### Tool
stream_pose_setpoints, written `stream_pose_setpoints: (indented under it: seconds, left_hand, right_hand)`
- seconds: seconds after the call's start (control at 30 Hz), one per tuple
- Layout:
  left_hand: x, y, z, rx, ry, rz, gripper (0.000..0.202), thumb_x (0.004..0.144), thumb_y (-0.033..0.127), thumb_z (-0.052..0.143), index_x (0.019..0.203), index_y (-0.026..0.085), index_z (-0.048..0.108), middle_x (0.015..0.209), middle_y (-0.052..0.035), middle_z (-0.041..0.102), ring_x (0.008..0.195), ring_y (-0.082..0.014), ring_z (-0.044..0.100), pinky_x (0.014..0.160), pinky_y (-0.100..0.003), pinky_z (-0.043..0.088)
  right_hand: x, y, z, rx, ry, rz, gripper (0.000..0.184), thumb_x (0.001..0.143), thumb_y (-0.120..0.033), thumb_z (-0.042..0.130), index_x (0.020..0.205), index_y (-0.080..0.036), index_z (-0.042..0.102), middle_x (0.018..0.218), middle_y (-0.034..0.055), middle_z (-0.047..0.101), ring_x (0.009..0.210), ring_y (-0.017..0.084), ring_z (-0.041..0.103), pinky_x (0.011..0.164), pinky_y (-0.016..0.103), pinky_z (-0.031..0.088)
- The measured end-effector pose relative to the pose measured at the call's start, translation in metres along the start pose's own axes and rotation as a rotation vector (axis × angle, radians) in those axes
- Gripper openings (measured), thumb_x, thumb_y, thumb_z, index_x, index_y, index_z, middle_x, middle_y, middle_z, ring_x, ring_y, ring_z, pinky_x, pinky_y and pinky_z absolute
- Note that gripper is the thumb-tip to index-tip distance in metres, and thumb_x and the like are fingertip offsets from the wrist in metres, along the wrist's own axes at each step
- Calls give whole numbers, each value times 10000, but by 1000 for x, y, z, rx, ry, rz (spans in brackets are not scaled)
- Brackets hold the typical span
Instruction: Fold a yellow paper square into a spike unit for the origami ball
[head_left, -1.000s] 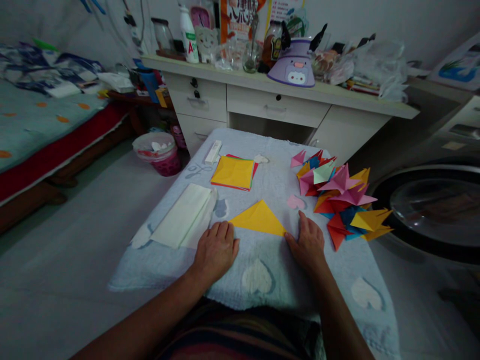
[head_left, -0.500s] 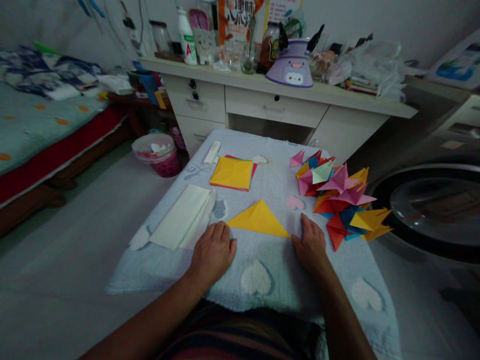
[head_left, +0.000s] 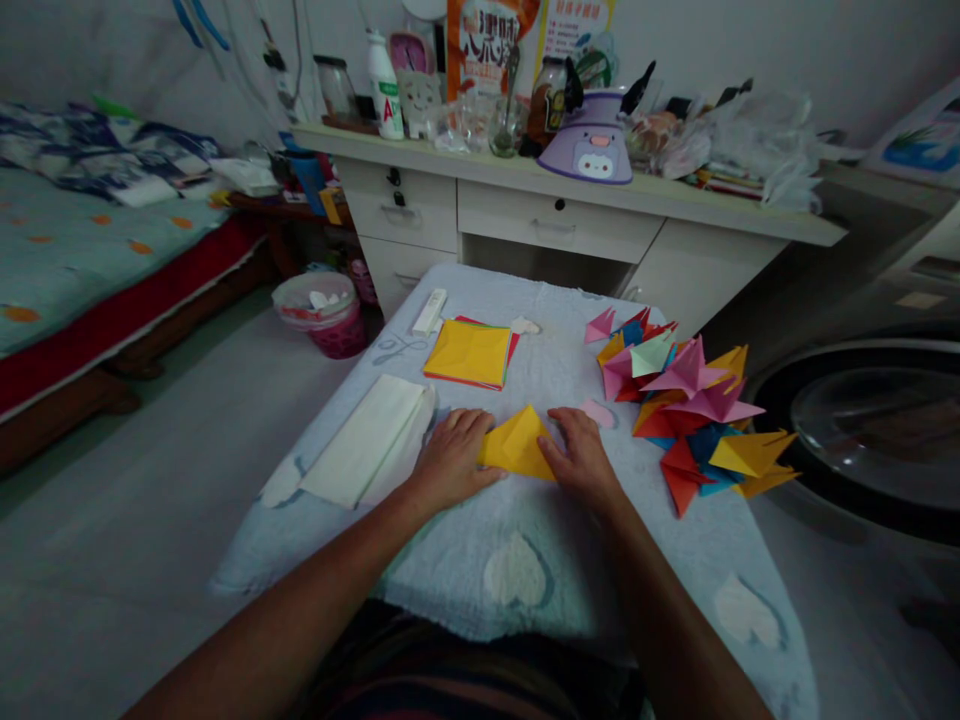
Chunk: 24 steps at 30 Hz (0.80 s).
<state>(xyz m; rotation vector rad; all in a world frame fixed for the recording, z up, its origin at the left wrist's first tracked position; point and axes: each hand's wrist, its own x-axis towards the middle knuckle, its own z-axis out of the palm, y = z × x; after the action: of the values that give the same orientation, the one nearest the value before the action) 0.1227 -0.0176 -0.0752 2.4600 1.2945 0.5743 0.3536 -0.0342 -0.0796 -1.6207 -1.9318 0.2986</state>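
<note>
A yellow origami paper [head_left: 520, 446], folded into a triangle, lies flat on the cloth-covered table with its peak pointing away from me. My left hand [head_left: 456, 462] rests over its left corner, fingers stretched forward and thumb apart near the lower edge. On the other side, my right hand [head_left: 582, 452] covers the right corner, its thumb on the paper and its fingers spread beyond. Both end corners are hidden beneath the hands. Behind the triangle sits a stack of square origami paper [head_left: 468, 352], yellow on top with red and green edges showing.
Several folded paper pieces [head_left: 686, 375] in many colours are heaped at the right. A folded white sheet [head_left: 367, 440] lies at the left, with a small white box [head_left: 429, 312] behind it. A drawer desk [head_left: 555, 215] stands behind the table [head_left: 450, 565], a bin [head_left: 322, 310] beside it.
Both hands have moved inward and slightly forward, from the triangle's tips onto its sides. The camera view has shifted slightly; the paper still lies in its place.
</note>
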Motion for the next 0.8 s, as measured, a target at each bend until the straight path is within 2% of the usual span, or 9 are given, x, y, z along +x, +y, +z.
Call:
stream_pose_setpoints:
  seconds: [0.1,0.23,0.37,0.53,0.67,0.8]
  left_hand:
    - [2,-3,4,-61,17,5,600,656,404,797,1160,202,541,1213,-82,584,1161,-300,483,1017,-439,377]
    - [1,-5,4,-148,40,30,515,658,297,793,1103,202,553,1170,-69,597,1133,-277,506,1001,-428,387]
    - [1,-7,4,-227,45,35,433,670,208,753,1051,198,548,1122,-65,607,1096,-256,539,975,-418,413]
    - [0,-9,7,-300,28,30,496,687,176,723,1136,204,515,1113,-73,617,1051,-250,576,936,-420,452]
    - [-1,-9,7,-387,21,22,585,703,143,702,1231,223,465,1173,-78,589,1085,-234,580,944,-399,473]
    - [-1,-12,6,-427,49,44,522,709,130,699,1190,217,517,1224,-93,539,1179,-237,532,998,-395,456]
  right_hand:
    - [-3,0,5,32,36,-4,307,822,-350,571,1059,-166,634,1115,145,623,1064,303,548,963,500,416]
    - [-11,3,3,110,53,-3,170,819,-290,576,946,-196,638,1091,117,626,1065,282,544,964,491,405]
    - [-12,5,0,185,62,-14,122,813,-248,585,920,-209,629,1097,102,619,1075,265,541,964,474,405]
    - [-12,4,-2,232,86,-22,98,818,-229,582,901,-223,634,1109,96,614,1086,263,534,968,478,402]
    - [-12,3,-3,273,128,-30,76,827,-212,571,873,-236,626,1099,80,616,1075,254,541,955,465,407]
    - [-13,-2,-5,291,215,-81,97,835,-181,567,893,-241,616,1079,62,608,1062,235,537,942,439,411]
